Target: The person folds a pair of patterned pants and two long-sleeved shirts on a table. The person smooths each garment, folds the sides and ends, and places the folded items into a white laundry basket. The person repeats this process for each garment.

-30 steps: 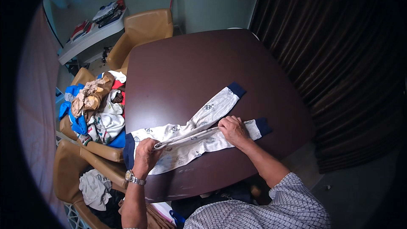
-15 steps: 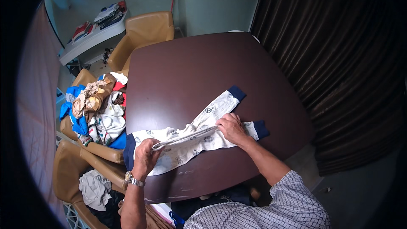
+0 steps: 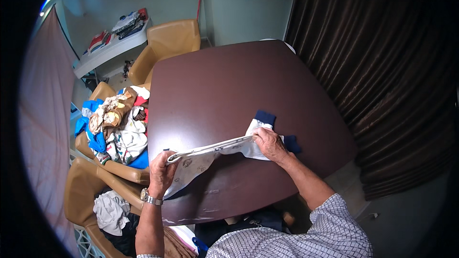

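Hands work a small white printed garment with navy cuffs, seen from the head camera, at the near side of a dark brown table. Left hand is clamped on the garment's near-left edge, lifting it taut off the tabletop; a metal wristwatch sits on that wrist. Right hand grips the other end, close above the navy cuffs lying on the table. Left of the table, a tan chair holds a heap of clothes.
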Demonstrator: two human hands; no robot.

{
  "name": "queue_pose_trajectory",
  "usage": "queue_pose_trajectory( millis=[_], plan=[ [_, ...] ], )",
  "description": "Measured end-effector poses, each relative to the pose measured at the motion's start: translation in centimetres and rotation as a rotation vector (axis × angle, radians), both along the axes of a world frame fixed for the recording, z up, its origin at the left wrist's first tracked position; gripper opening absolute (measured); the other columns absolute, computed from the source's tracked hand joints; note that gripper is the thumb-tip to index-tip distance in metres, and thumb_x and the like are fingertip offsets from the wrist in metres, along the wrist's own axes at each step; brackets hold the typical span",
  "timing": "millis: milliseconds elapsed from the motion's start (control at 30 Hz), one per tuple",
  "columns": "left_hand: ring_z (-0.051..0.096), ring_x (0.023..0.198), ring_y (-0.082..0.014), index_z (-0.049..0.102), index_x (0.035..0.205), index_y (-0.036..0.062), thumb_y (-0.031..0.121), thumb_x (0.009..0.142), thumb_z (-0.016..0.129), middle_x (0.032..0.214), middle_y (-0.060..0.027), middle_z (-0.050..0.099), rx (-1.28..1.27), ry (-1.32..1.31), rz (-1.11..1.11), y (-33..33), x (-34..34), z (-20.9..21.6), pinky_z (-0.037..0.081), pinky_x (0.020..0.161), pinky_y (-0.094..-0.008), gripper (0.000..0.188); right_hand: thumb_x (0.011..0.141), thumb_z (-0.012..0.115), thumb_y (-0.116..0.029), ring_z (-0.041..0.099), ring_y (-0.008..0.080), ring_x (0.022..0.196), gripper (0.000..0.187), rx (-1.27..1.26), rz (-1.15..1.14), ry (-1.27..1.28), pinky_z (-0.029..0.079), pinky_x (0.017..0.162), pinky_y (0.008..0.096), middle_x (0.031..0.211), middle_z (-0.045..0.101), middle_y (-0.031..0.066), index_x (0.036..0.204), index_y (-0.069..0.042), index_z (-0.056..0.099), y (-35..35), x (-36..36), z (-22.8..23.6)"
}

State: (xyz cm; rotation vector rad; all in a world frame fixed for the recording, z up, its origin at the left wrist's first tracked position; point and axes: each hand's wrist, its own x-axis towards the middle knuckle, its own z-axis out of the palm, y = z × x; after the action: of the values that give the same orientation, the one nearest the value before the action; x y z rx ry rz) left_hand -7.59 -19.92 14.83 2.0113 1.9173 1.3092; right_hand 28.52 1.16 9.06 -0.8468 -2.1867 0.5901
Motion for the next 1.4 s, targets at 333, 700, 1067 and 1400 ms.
queue_pose_trajectory(
  millis=[333,700,1067,1400],
  plan=[
    [0.067,0.074,-0.0133,0.072,0.102,0.0011,0.003,0.095,0.085,0.084,-0.0078,0.073,-0.231,-0.144,-0.021,-1.9,0.7,5.1,0.056,0.069,-0.0311,0.015,0.098,0.086,-0.031,0.071,0.0163,0.08,0.03,-0.373,0.122,-0.042,0.057,0.073,0.0368,0.085,0.077,0.0062,0.1,-0.004,0.074,-0.5,5.2,5.5],
    [0.051,0.069,-0.0048,0.068,0.089,0.0018,0.014,0.1,0.082,0.075,0.0065,0.06,-0.621,-0.326,-0.086,-1.3,0.6,8.9,0.042,0.058,-0.0271,0.021,0.095,0.087,-0.015,0.07,0.0113,0.082,0.027,-0.705,0.065,-0.195,0.056,0.072,0.0306,0.092,0.077,0.0062,0.113,0.002,0.076,0.3,9.5,12.4],
    [0.054,0.063,-0.0107,0.07,0.087,-0.0005,0.017,0.094,0.086,0.068,-0.0029,0.063,-0.624,-0.322,0.042,10.3,-2.4,-10.5,0.047,0.059,-0.0336,0.025,0.084,0.091,-0.026,0.077,0.0226,0.097,0.05,-0.663,-0.041,-0.422,0.06,0.086,0.0372,0.106,0.081,0.0163,0.124,0.0,0.076,6.9,12.2,0.3],
    [0.059,0.064,-0.0122,0.074,0.091,-0.0012,0.018,0.092,0.086,0.071,-0.0076,0.069,-0.584,-0.146,0.098,11.4,-2.3,-9.6,0.052,0.062,-0.0342,0.023,0.083,0.087,-0.018,0.076,0.023,0.101,0.052,-0.736,-0.033,-0.38,0.06,0.093,0.0369,0.11,0.08,0.0161,0.129,0.002,0.073,8.7,16.8,0.9]
  ],
)
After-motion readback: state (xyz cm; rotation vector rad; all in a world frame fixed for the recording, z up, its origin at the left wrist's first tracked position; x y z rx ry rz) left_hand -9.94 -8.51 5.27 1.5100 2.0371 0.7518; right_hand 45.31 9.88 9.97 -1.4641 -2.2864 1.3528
